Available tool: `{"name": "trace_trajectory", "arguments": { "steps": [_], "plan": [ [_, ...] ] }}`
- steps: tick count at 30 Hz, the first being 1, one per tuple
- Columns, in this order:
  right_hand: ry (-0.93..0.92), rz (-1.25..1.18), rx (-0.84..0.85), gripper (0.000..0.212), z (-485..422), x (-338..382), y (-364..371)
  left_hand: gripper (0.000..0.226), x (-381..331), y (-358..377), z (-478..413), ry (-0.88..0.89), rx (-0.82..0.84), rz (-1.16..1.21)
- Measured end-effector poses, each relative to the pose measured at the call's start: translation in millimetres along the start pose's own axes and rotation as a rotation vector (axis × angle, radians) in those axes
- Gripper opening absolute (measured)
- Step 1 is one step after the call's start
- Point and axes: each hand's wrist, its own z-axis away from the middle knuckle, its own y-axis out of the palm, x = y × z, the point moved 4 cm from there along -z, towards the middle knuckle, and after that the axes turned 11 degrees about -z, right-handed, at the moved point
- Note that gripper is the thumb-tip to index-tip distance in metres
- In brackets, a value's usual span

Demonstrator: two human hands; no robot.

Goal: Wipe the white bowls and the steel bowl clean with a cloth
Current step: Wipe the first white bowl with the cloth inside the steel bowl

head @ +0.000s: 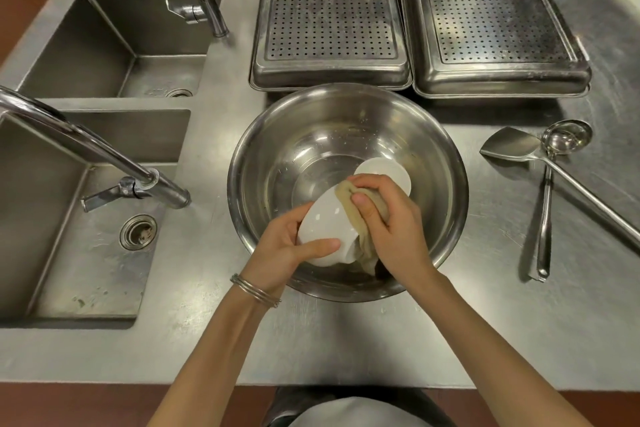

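Stainless steel forms the counter (pixel 214 340). A far sink (pixel 104 45) and a near sink (pixel 86 253) are set into its left side, each under its own tap. Neither sink is in use at this step.

The left hand (pixel 284 250) grips a white bowl (pixel 322 222), with the thumb across the outer wall and the fingers curled round the far side. The bowl is held tilted on its side over the near part of the steel bowl (pixel 311 135). This attitude presents the bowl to the other hand, and any drips should fall into the larger vessel rather than onto the counter.

The right hand (pixel 394 225) clutches a beige cloth (pixel 363 250), bunched in the fingers and pressed against the white bowl's right side. The cloth appears to wrap over the rim, but the hand hides the exact contact.

A second white bowl (pixel 384 170) lies tilted on the floor of the steel bowl, just beyond the right hand. Judged from its position, it is staged within reach for the same wiping. The steel bowl stands upright at centre and serves as the work basin, so its own wiping is best left until it is emptied.

Two perforated trays (pixel 329 10) sit side by side at the back. At right, a spatula (pixel 509 146) and a ladle (pixel 566 137) lie on the counter with handles crossed, well apart from the work.
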Motion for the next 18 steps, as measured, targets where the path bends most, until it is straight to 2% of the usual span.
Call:
{"name": "trace_trajectory", "arguments": {
  "steps": [5,9,12,16,18],
  "plan": [
    [0.256,-0.135,-0.073,0.013,-6,-28,-13,0.054,1,-3,7,0.036,0.007,0.113],
    [0.249,-0.217,-0.147,0.01,-7,-26,-23,0.067,2,-1,3,0.034,-0.018,0.335],
    [0.219,-0.26,-0.046,0.008,-11,-16,-12,0.074,6,3,-4,0.019,-0.034,0.425],
    [0.382,-0.436,0.049,0.007,-8,-26,-4,0.077,12,3,-6,0.003,-0.031,0.386],
    [0.394,-0.416,0.063,0.006,-6,-30,-6,0.074,11,0,-5,-0.001,-0.001,0.339]
  ]
}}
